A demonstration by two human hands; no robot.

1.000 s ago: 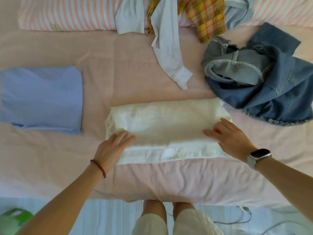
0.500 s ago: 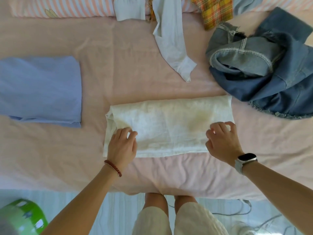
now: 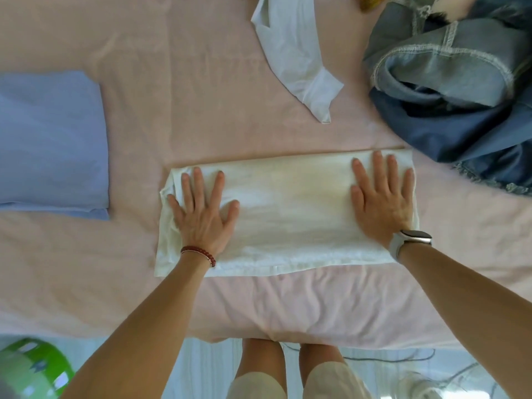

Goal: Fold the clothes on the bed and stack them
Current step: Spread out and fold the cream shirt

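Pink bed (image 3: 218, 116): 2 folded garments (1 white (image 3: 290, 208), 1 blue (image 3: 51, 139))

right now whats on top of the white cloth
Both hands lie flat on the white cloth: left hand near its left end, right hand near its right. What lies within its folds is hidden.

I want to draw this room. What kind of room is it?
Probably a bedroom. A pink bed sheet covers a mattress, clothes lie on it: a folded blue garment and a denim pile, and both hands press a white garment flat.
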